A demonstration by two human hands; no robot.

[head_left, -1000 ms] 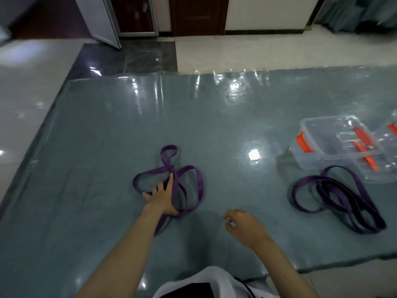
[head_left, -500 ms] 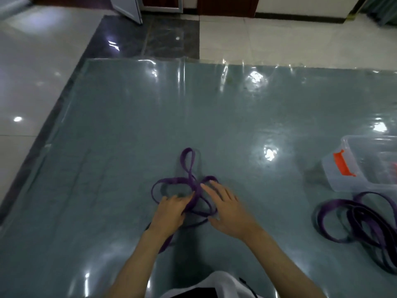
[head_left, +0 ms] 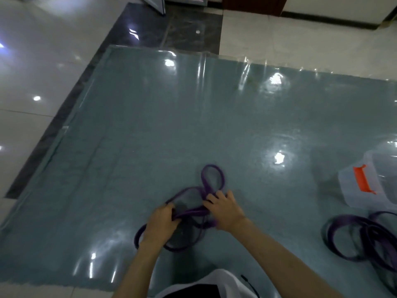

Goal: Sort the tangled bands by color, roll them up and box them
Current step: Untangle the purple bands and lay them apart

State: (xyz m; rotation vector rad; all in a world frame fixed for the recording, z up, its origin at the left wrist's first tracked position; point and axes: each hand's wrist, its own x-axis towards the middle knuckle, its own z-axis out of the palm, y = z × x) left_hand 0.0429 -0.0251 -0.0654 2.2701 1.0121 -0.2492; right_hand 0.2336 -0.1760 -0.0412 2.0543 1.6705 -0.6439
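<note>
A tangled purple band (head_left: 212,179) lies in loops on the blue-grey mat (head_left: 150,136) just in front of me. My left hand (head_left: 160,222) grips a strand of it at the left side of the tangle. My right hand (head_left: 225,208) holds the band where its strands cross, fingers curled over it. One small loop sticks out beyond my right fingers, and a wider loop hangs toward me under both hands. A second pile of purple bands (head_left: 363,239) lies at the right edge.
A clear plastic box (head_left: 352,190) with an orange latch stands at the right, just beyond the second pile. The mat is covered in glossy film and lies on a tiled floor (head_left: 32,72). Doors and a wall run along the far side.
My right hand came across from the right and took hold of the tangle. My left hand went from lying flat on the band to gripping it. The view shifted left and down.
</note>
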